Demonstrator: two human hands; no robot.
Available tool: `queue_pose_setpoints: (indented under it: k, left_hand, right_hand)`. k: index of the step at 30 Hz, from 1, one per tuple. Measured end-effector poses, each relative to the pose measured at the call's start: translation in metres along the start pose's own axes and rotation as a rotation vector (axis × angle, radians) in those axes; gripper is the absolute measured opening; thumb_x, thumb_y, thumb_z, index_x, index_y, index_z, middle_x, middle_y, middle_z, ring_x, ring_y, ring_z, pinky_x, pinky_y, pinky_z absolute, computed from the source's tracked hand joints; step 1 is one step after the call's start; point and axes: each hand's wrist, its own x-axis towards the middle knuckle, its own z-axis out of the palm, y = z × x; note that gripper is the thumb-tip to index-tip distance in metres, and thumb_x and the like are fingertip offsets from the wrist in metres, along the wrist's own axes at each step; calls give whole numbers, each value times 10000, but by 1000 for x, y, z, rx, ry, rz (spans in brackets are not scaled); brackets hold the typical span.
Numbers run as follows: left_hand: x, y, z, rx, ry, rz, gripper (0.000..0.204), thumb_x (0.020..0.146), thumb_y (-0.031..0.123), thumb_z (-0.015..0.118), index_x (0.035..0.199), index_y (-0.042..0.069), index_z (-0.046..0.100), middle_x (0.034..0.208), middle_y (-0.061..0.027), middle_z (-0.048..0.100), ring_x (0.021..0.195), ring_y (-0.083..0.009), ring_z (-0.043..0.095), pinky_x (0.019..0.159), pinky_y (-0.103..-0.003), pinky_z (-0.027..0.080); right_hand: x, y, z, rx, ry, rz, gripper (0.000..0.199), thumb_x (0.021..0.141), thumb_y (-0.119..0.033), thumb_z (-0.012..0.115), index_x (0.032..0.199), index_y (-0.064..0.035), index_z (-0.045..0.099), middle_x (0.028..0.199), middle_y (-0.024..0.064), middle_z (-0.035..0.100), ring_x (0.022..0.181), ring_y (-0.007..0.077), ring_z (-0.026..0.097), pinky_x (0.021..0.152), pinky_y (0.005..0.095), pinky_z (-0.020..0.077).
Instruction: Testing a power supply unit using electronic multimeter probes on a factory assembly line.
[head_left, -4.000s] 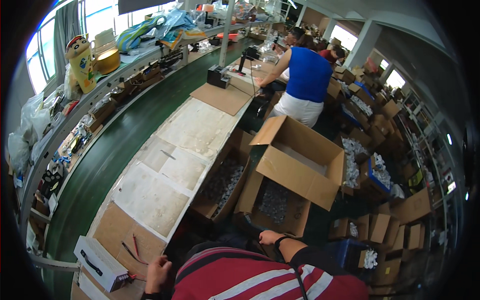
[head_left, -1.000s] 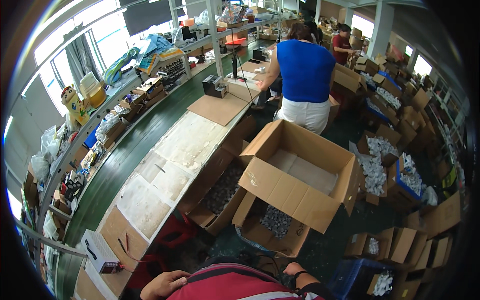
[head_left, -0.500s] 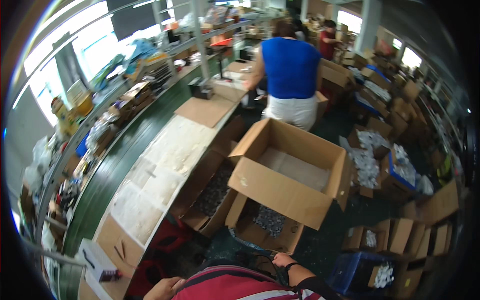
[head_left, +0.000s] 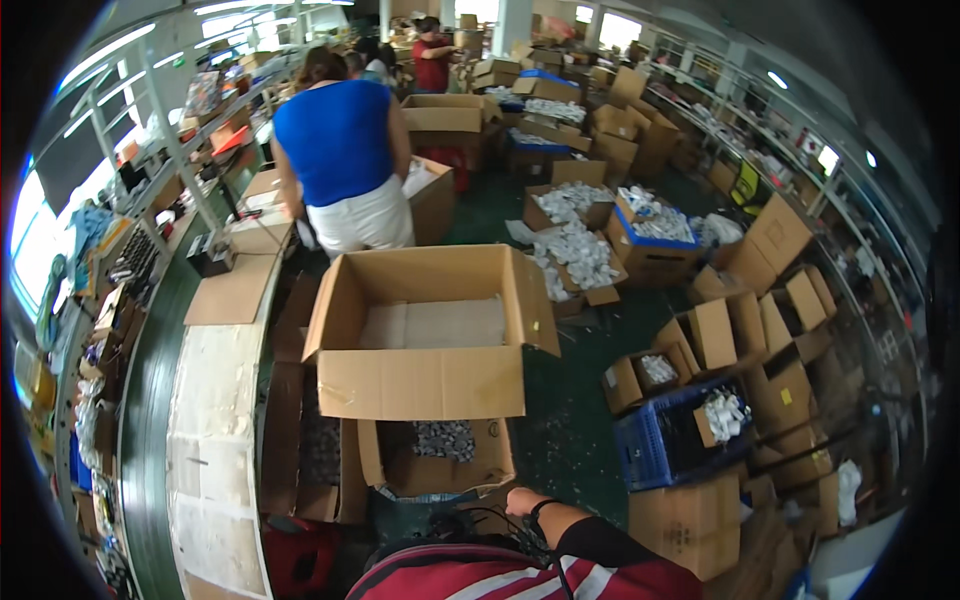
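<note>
My right hand [head_left: 520, 501] is low in the head view, close to my body, with a dark band at its wrist. Its fingers look curled; whatever they may hold is hidden. Thin black cords lie just left of it, by my red striped shirt. Just ahead of the hand stands an open carton [head_left: 490, 470] with small grey parts [head_left: 443, 441] in it. Above that sits a larger open carton [head_left: 422, 385], its front flap folded down toward me and its bottom bare. My left hand is out of view.
A long workbench [head_left: 215, 450] with a green strip [head_left: 160, 400] runs along the left. Ahead, a person in a blue top [head_left: 345, 150] stands at it. A red stool [head_left: 300, 550] is beside the bench. Right are a blue crate [head_left: 640, 450], cartons [head_left: 685, 520] and bagged parts [head_left: 580, 255].
The view has swung to the right, so the bench and cartons now sit further left. My left hand has gone out of view. My right hand stays low by my body.
</note>
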Motion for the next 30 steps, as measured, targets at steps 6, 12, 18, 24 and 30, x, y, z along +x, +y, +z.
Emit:
queue_pose_setpoints:
  k: [6,12,18,24,30]
  left_hand:
    - [15,44,-24,214,-85,-43,317,1069,230,502,1163,-8,690,1001,-93,726,845,-236,686,846,-370,543]
    - [-26,5,-19,342,43,-151,337,1006,284,585,1153,5,703,1053,-159,732,951,-310,696,876,-408,546]
    - [-23,-25,-33,319,424,8,354,863,281,722,1109,27,720,1061,-217,730,1031,-390,690,891,-467,552]
    - [-44,-70,5,204,405,-74,395,844,309,739,1111,18,729,1054,-218,737,1034,-399,691,910,-452,555]
    - [-72,-93,49,167,379,-259,414,863,328,739,1150,32,718,1066,-213,735,1056,-388,688,926,-463,545]
  right_hand:
    - [-62,-8,-15,67,80,-108,347,807,-358,719,847,-19,779,875,236,726,874,428,706,794,518,558]
    - [-43,47,15,-103,-29,-68,374,873,-404,699,911,-43,790,955,220,734,942,407,704,844,496,559]
    - [-32,48,4,-224,-63,-134,380,883,-425,695,905,-58,790,962,190,741,985,385,703,860,494,559]
    - [-9,28,-28,-350,-115,-204,363,874,-416,707,954,-73,792,966,172,751,977,372,711,865,489,560]
    - [8,-24,-81,-282,-102,-182,331,840,-373,725,945,-65,788,928,162,757,945,341,728,851,469,562]
